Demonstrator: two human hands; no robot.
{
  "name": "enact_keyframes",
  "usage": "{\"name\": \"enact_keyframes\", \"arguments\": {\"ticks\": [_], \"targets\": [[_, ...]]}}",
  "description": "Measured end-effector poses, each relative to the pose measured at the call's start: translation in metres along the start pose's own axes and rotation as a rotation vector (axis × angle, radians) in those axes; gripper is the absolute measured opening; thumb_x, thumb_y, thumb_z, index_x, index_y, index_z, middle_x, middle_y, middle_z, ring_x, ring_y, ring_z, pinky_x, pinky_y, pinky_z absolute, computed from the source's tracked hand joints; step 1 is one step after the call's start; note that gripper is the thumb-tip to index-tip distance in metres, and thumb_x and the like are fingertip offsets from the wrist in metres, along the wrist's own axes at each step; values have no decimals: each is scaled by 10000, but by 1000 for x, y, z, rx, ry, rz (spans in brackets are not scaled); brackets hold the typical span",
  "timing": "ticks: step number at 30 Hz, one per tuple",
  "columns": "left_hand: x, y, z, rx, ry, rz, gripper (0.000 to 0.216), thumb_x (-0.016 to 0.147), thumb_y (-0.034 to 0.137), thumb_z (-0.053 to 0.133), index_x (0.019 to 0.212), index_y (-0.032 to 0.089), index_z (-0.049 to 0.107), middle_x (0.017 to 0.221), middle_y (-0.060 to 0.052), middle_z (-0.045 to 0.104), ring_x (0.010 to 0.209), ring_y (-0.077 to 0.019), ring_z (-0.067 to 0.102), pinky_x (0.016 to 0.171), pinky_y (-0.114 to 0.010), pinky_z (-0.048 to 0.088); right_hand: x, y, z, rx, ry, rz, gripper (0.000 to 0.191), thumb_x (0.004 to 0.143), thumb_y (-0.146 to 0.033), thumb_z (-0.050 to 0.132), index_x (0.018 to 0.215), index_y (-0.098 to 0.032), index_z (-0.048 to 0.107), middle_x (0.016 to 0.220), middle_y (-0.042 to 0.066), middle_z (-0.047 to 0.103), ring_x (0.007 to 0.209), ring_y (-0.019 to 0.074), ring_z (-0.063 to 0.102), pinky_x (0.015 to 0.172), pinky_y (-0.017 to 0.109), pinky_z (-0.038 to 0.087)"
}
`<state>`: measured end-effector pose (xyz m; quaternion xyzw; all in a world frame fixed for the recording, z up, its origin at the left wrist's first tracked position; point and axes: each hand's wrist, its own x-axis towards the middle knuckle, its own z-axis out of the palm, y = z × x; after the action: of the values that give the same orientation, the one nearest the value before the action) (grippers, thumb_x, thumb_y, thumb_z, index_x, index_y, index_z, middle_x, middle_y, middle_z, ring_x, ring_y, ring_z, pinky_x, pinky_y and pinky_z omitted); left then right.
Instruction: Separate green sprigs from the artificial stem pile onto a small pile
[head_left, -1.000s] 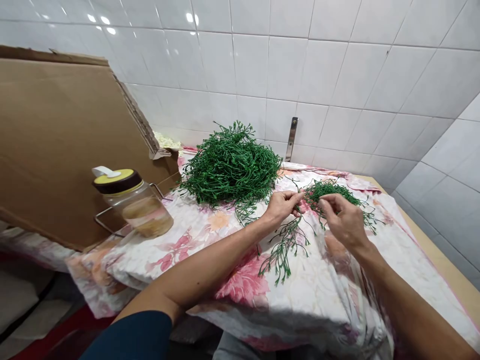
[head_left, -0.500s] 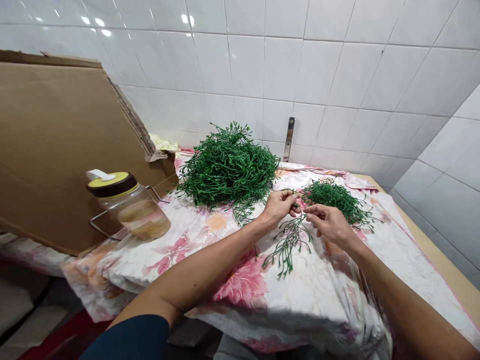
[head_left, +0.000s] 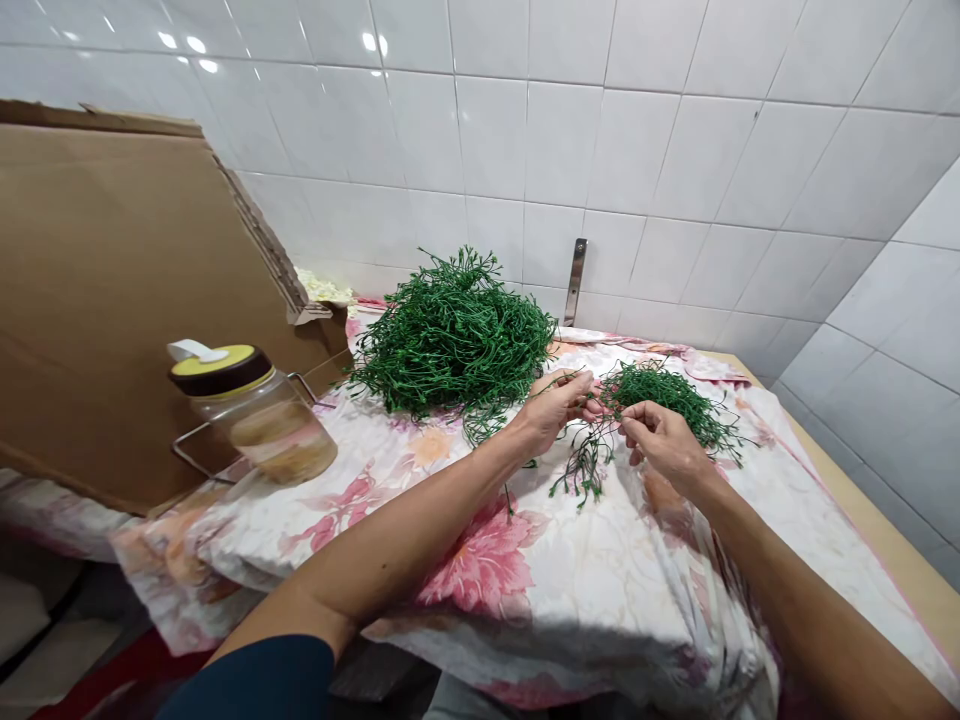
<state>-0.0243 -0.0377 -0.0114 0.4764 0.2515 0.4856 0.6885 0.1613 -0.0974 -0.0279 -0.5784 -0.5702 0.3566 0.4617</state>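
Note:
My left hand (head_left: 556,408) is closed round thin green plastic-looking stems with small budded tips. Below its fingers, a small bunch of these stems (head_left: 586,465) hangs down over the cloth. My right hand (head_left: 661,438) is just to the right, thumb and forefinger pinched at the stems' upper ends; its other fingers are curled. A large heap of the same green stems (head_left: 457,335) lies behind and left of my left hand. Close behind my right hand is a smaller pile of stems (head_left: 664,395).
A floral cloth (head_left: 480,560) covers the table. At left stand a jar with a yellow-and-brown lid (head_left: 262,420) and a large cardboard box (head_left: 127,300). A metal bracket (head_left: 575,282) rises at the white tiled wall (head_left: 495,130). Pale yellowish pieces (head_left: 324,288) lie beside the box.
The hanging bunch has drawn upward and narrowed between my hands. My left fingers have turned and stretched out further, while my right fingertips have closed into a pinch and shifted slightly right.

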Motion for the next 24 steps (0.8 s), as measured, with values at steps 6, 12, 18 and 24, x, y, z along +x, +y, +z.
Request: {"name": "enact_keyframes", "arguments": {"ticks": [6,12,18,24], "targets": [[-1,-8,1,279,-18,83,480,732,438,835,1059,126,671,948,-76,688,822,-145,656,703,-242,515,-2,-5,-1,72,-6,-41,188,796,-358,663,850,-182,627,682,-16,576,545,121,550,469,269,528],[-6,-23,2,694,-131,231,273,802,366,767,954,139,766,932,-80,747,823,-162,650,751,-263,480,-1,-5,-4,86,20,-54,225,804,-391,672,865,-177,641,727,-1,591,589,134,565,506,284,536],[-10,-23,4,752,50,354,193,825,354,736,841,169,791,893,-71,761,825,-177,665,734,-263,478,-2,-6,-5,9,31,-102,197,792,-372,690,825,-189,624,762,17,629,654,157,583,606,298,512],[-9,-22,8,639,116,353,196,799,344,757,829,153,784,845,-70,761,758,-168,657,702,-261,493,-2,-9,-6,41,-8,-145,252,821,-419,709,823,-193,597,670,-3,597,620,147,537,583,282,422]]}}
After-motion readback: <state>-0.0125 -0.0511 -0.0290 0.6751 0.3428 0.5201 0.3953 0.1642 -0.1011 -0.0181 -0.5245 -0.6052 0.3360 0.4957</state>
